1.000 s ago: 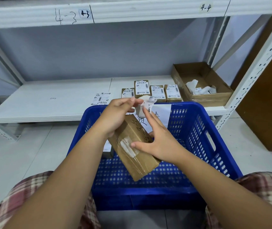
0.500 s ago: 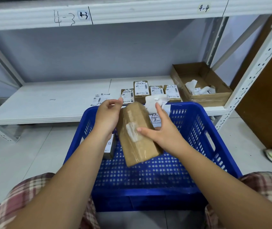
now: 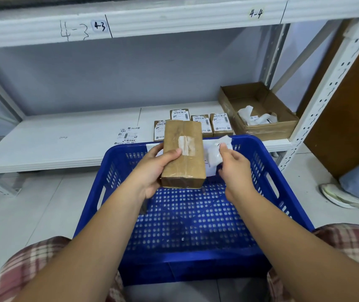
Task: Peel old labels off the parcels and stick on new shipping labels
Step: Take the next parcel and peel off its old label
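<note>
Head view. I see the left hand (image 3: 152,168) clamped on a brown taped parcel (image 3: 182,158), thumb on the top face at the edge of a white residue patch (image 3: 186,144), fingers wrapped underneath. The parcel is held over the far end of the blue crate (image 3: 196,267). The right hand (image 3: 235,168) pinches a crumpled white label (image 3: 217,151) just beside the parcel's right edge. On the shelf (image 3: 65,144) behind: four labelled parcels (image 3: 220,125), loose label sheets (image 3: 129,135), and an open cardboard box (image 3: 268,131) holding white scraps.

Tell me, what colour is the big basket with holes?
The basket is blue, clearest in the head view.
</note>
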The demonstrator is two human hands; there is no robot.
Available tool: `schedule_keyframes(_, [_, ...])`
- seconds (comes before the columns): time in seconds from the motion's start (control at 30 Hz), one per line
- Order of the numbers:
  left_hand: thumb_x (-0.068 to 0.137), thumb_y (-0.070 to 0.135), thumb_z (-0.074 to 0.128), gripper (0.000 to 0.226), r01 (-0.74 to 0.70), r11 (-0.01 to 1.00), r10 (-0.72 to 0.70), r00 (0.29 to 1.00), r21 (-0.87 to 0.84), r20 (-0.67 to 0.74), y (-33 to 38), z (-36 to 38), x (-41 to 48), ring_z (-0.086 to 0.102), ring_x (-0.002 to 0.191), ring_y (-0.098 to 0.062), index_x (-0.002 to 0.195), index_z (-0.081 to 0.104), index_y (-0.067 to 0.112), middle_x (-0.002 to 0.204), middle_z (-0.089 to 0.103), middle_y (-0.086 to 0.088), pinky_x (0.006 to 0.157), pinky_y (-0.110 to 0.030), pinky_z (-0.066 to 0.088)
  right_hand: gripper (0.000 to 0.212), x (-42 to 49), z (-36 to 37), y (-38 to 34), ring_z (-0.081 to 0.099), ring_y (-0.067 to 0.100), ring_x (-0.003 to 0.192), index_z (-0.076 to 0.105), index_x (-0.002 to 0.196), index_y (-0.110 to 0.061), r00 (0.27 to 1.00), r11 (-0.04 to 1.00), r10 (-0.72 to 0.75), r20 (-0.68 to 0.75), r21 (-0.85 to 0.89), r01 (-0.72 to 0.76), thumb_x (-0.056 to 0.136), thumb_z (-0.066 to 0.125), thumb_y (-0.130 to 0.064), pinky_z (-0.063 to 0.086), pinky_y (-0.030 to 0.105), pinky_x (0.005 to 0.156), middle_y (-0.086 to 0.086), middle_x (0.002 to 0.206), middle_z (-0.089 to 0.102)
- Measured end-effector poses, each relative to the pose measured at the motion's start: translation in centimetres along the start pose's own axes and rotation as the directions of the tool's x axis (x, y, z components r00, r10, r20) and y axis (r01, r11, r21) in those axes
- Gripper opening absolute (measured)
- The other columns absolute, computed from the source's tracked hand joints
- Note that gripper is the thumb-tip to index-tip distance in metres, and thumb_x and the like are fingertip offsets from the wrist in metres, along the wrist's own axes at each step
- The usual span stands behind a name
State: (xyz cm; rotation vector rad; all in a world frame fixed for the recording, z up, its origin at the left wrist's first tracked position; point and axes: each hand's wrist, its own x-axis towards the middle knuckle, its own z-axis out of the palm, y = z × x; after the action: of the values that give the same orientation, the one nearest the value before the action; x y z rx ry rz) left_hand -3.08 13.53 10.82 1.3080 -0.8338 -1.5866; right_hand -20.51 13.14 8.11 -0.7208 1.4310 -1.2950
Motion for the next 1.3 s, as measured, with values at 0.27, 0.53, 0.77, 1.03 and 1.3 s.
schedule_keyframes(0.27, [0.078,0.022,0.075,0.062,0.018,0.993,-0.03,0.994,-0.119,-0.105,-1.2,0.9,3.4,0.07,0.093,-0.024,0.134,0.048,0.022,0.109,0.071,-0.006,0.071,-0.044,0.057,0.032,4.7,-1.0,1.0,0.051,0.015,0.07,0.038,0.109,-0.017,0.992,0.959,-0.09,-0.093,-0.278,0.061,0.09,0.061,-0.006,0.042,0.027,0.057,0.0,0.085,0.051])
schedule_keyframes(0.53, [0.079,0.022,0.074,0.07,0.005,0.996,-0.008,0.999,-0.086,-0.044,-2.4,3.7,7.7,0.071,0.09,-0.019,0.14,0.042,0.026,0.11,0.07,-0.003,0.078,-0.042,0.058,0.021,13.1,-4.0,-0.6,0.058,0.022,0.09,0.065,0.114,-0.014,0.95,0.883,-0.202,-0.237,-0.464,0.072,0.095,0.057,-0.018,0.045,0.031,0.077,0.009,0.105,0.065])
schedule_keyframes(0.77, [0.07,0.029,0.077,0.077,0.078,0.993,-0.079,0.997,-0.088,-0.009,-5.4,4.5,11.9,0.07,0.093,-0.019,0.139,0.043,0.027,0.115,0.068,-0.002,0.071,-0.037,0.058,0.035,20.6,-6.6,-1.5,0.062,0.027,0.109,0.048,0.135,-0.015,0.899,0.87,-0.269,-0.347,-0.487,0.072,0.1,0.053,-0.02,0.048,0.036,0.092,0.008,0.119,0.062])
schedule_keyframes(1.03, [0.059,0.034,0.079,0.087,0.121,0.99,-0.12,0.993,-0.077,0.01,-8.1,3.8,15.6,0.07,0.095,-0.023,0.139,0.043,0.031,0.112,0.07,-0.002,0.083,-0.047,0.055,0.014,28.2,-6.6,-3.6,0.056,0.012,0.094,0.051,0.115,-0.017,0.802,0.86,-0.392,-0.452,-0.489,0.145,0.101,0.05,-0.015,0.045,0.019,0.075,-0.002,0.107,0.056])
schedule_keyframes(1.3, [0.064,0.034,0.074,0.076,0.167,0.98,-0.166,0.986,-0.105,0.017,-9.8,3.5,17.2,0.07,0.095,-0.021,0.135,0.047,0.03,0.11,0.071,0.0,0.077,-0.042,0.056,0.036,33.1,-6.6,-2.4,0.05,0.033,0.124,0.052,0.134,-0.006,0.928,0.509,-0.338,-0.154,-0.86,0.043,0.099,0.043,-0.004,0.038,0.036,0.104,0.015,0.135,0.053])
